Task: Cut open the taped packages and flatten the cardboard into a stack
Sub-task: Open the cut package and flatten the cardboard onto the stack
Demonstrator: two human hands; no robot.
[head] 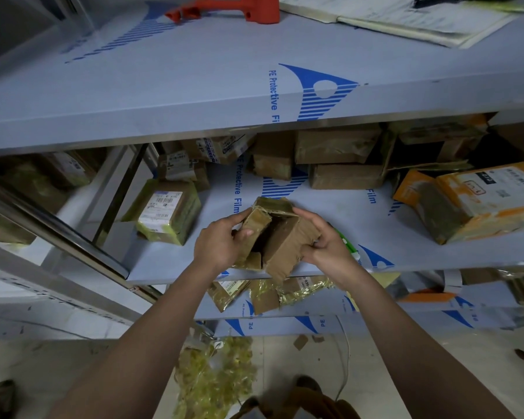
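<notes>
A small brown cardboard box (280, 237), opened with its dark inside showing, is held over the front of the middle shelf (345, 219). My left hand (221, 241) grips its left flap, thumb on the cardboard. My right hand (324, 240) grips the right side, fingers curled round the torn edge. A green and white object (347, 241) pokes out behind my right hand; I cannot tell what it is. Taped packages lie on the shelf: one with a white label (167, 214) at the left, an orange and brown one (472, 201) at the right.
Several brown boxes (336, 158) are piled at the shelf's back. The top shelf (194, 95) carries an orange tool (239, 7) and papers (406, 16). Torn cardboard (266, 293) lies on the lower shelf, and a heap of yellowish tape scraps (215, 376) on the floor.
</notes>
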